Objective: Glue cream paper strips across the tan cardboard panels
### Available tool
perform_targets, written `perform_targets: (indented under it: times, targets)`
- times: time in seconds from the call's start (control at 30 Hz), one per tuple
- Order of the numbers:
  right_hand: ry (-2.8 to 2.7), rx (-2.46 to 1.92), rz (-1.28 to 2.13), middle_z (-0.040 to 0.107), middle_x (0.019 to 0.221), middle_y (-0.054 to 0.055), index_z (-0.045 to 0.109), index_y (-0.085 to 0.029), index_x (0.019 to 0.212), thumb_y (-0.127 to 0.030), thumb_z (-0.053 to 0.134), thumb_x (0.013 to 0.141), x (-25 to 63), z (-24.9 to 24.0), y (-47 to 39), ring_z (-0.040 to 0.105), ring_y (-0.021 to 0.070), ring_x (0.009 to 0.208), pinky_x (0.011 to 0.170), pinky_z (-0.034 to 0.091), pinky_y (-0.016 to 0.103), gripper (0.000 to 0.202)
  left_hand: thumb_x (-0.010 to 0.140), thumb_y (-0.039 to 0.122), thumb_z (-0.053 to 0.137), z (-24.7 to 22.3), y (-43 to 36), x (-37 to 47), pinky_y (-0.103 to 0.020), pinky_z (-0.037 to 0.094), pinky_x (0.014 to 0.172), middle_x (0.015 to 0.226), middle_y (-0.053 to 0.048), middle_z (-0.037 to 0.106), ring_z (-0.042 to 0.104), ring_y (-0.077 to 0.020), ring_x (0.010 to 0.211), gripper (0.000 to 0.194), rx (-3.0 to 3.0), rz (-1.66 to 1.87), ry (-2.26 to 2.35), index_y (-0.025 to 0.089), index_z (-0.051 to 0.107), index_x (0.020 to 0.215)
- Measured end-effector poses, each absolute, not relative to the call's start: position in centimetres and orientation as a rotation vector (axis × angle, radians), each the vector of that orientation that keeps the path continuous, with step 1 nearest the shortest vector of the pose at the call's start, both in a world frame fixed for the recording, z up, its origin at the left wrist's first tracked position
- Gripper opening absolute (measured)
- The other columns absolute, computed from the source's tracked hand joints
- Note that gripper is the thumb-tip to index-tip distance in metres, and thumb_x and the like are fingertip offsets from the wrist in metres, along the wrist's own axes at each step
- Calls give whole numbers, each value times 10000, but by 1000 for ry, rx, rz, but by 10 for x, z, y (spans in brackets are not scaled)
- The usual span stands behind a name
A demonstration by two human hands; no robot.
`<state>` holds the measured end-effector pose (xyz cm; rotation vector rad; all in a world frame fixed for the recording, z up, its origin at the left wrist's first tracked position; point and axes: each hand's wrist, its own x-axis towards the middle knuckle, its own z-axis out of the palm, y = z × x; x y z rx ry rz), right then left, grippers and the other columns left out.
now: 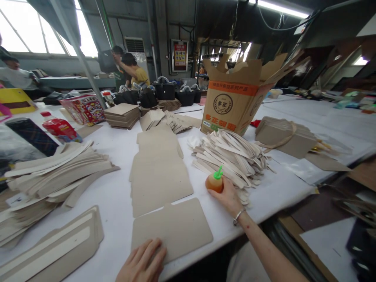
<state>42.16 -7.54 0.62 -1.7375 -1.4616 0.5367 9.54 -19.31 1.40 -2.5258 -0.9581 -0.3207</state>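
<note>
My left hand (144, 259) lies with its fingers stretched out on the near left corner of a grey-brown cardboard panel (176, 227) at the table's front edge. Beyond that panel, more overlapping cardboard sheets (160, 176) run away from me in a column. My right hand (227, 195), with a bracelet at the wrist, is wrapped round a small round glue bottle (214, 183) with amber contents and a green nozzle. The bottle is upright, nozzle up, just right of the column. Right behind it lies a heap of pale cardboard strips (232, 154).
A tall open carton (230, 102) stands behind the strips. More strips (58, 176) and long panels with pale bands (64, 244) lie at left. Also there are a red bottle (60, 127), stacked boards (122, 115) and bundled panels (284, 135). Other people work in the background.
</note>
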Motion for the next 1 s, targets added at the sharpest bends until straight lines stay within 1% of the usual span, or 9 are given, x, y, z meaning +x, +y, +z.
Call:
perform_targets:
  times: [0.1, 0.17, 0.27, 0.37, 0.47, 0.57, 0.7, 0.83, 1.0]
  targets:
    - [-1470, -1672, 607, 610, 1009, 71, 533, -184, 1053, -338, 674, 640, 421, 22, -85, 566, 253, 941, 850, 440, 389, 462, 882, 263, 392, 15, -197, 97, -199, 544, 733, 1016, 11, 690, 654, -137, 884, 271, -2523, -298, -975, 270, 612, 1040]
    - [-1425, -1543, 764, 620, 1023, 57, 519, -199, 1095, -312, 702, 631, 425, 39, -98, 587, 233, 916, 823, 464, 360, 511, 861, 233, 409, 14, -199, 97, -196, 537, 753, 1031, 13, 685, 646, -138, 906, 277, -2521, -290, -983, 267, 605, 1055]
    - [-1074, -1274, 1051, 630, 1046, 47, 531, -236, 1100, -286, 753, 600, 437, 62, -124, 608, 230, 912, 776, 499, 354, 549, 827, 194, 423, 11, -200, 96, -192, 528, 772, 1051, 16, 679, 635, -138, 927, 309, -2521, -290, -979, 264, 596, 1073]
    - [-589, -1064, 1134, 632, 1078, 44, 584, -272, 1041, -456, 638, 727, 447, 74, -149, 620, 233, 935, 758, 524, 382, 368, 795, 172, 429, 7, -200, 95, -192, 524, 782, 1060, 14, 677, 629, -141, 939, 344, -2515, -284, -973, 256, 593, 1086]
    - [-400, -1042, 1214, 627, 1118, 59, 574, -301, 1115, -558, 506, 797, 448, 71, -169, 630, 248, 948, 725, 546, 405, 415, 756, 127, 422, 5, -200, 93, -182, 520, 786, 1061, 25, 678, 626, -134, 947, 404, -2498, -290, -954, 255, 588, 1101]
    - [-552, -1181, 1152, 633, 1111, 59, 498, -313, 1218, -451, 615, 763, 439, 57, -184, 647, 242, 908, 712, 558, 384, 490, 723, 96, 405, 2, -201, 92, -171, 524, 767, 1052, 47, 684, 633, -123, 936, 452, -2483, -313, -941, 267, 592, 1097]
    - [-965, -1375, 868, 633, 1089, 50, 495, -293, 1192, -317, 749, 654, 424, 39, -200, 632, 243, 953, 826, 531, 356, 595, 713, 87, 406, -2, -199, 89, -170, 537, 735, 1055, 49, 689, 646, -123, 923, 467, -2438, -309, -871, 260, 596, 1102]
    - [-1285, -1405, 753, 573, 1219, 73, 494, -299, 1221, -269, 765, 623, 417, 33, -209, 594, 281, 1052, 827, 539, 328, 657, 748, 103, 415, -7, -199, 87, -169, 539, 746, 1092, 51, 675, 642, -125, 948, 454, -2441, -250, -852, 264, 582, 1139]
    - [-1467, -1382, 641, 583, 1212, 84, 516, -273, 1217, -241, 752, 641, 408, 34, -208, 606, 273, 1037, 857, 525, 305, 623, 792, 147, 421, -13, -201, 84, -166, 527, 789, 1158, 52, 643, 619, -129, 1004, 450, -2486, -226, -898, 270, 529, 1211]
